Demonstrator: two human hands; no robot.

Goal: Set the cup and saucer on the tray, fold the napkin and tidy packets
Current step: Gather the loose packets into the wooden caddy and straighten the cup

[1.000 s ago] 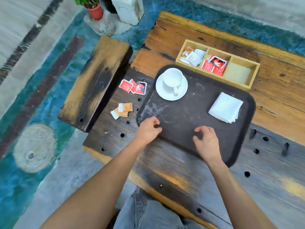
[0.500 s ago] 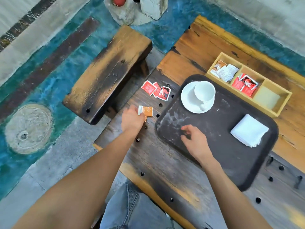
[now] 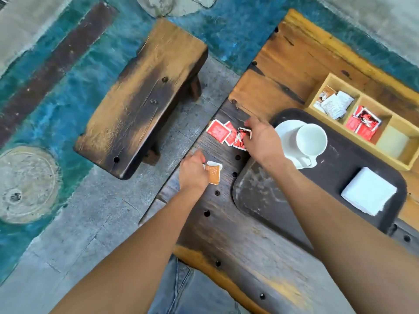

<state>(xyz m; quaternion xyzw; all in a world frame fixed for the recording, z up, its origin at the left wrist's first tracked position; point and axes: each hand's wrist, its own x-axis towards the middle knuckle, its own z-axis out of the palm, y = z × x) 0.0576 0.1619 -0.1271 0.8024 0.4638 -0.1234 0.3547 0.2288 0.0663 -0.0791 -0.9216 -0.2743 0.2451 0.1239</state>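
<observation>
Left hand (image 3: 192, 172) fingers pinch orange packets (image 3: 213, 174) near bench left edge. Right hand (image 3: 260, 138) fingers touch red packets (image 3: 226, 133) just beside tray (image 3: 272, 200); grip unclear. Packets light, thin, slippery: pinch edges, slide together.

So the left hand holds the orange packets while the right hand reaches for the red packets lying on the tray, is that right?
Not quite: in the head view the red packets lie on the table, left of the tray. The left hand does hold the orange packets, and the right hand reaches for the red ones.
</observation>
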